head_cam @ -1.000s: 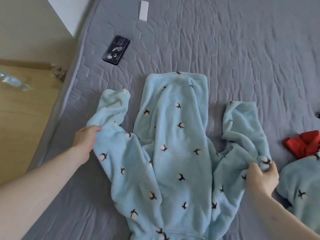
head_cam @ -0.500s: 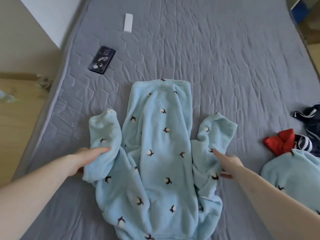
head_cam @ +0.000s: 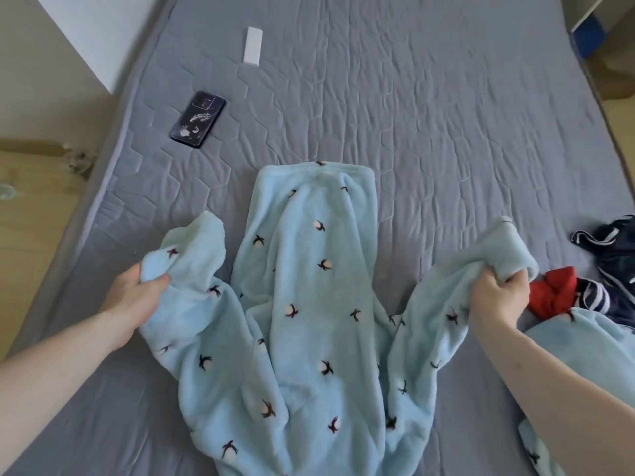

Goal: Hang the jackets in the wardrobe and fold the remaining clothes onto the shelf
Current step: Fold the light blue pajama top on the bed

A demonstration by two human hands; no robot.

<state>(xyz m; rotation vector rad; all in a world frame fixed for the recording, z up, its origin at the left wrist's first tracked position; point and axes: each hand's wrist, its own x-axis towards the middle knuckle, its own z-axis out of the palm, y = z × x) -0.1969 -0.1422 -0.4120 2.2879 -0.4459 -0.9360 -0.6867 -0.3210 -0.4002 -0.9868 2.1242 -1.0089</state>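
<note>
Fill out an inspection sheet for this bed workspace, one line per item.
Surface: grey quilted mattress, wrinkled.
Job's things: light blue fleece top lying spread flat, hem away from the person; second light blue fleece piece at right edge; red garment and navy striped garment bunched beside it.
Clutter: dark phone and white rectangular item at far left of bed.
Grippers: left hand gripping the left sleeve; right hand gripping the right sleeve, both pulled outward.
Cables: nothing seen.
Surroundings: wooden floor at left; white wall.
</note>
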